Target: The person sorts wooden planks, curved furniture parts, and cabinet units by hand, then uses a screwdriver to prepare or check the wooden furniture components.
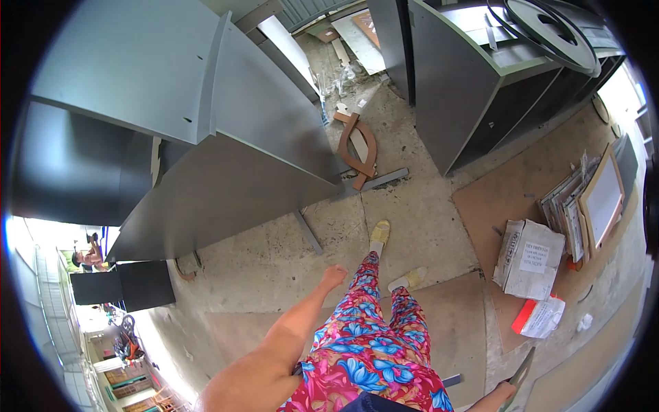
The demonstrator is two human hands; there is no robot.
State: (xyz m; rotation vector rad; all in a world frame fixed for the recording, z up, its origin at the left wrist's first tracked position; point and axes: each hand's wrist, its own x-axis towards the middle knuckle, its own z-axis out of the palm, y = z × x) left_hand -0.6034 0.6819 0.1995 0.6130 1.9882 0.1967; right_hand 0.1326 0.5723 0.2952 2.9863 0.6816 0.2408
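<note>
My left hand [334,276] hangs over the concrete floor with its fingers curled in, and nothing shows in it. At the bottom right edge, my right hand [504,391] is closed around a thin, flat, greyish strip [524,371] that points upward and narrows at its end. The lower part of this strip is cut off by the frame. Nearest to my left hand is a large grey cabinet panel [268,130], with a narrow grey bar [308,232] lying on the floor below it.
Curved brown wooden pieces [371,144] lie on the floor ahead. A grey cabinet [460,82] with black rings [556,31] on top stands at the right. Beside it are a worn cardboard box [528,257], a red-and-white packet [540,317] and leaning framed boards [600,202]. Motorbikes [128,340] stand far left.
</note>
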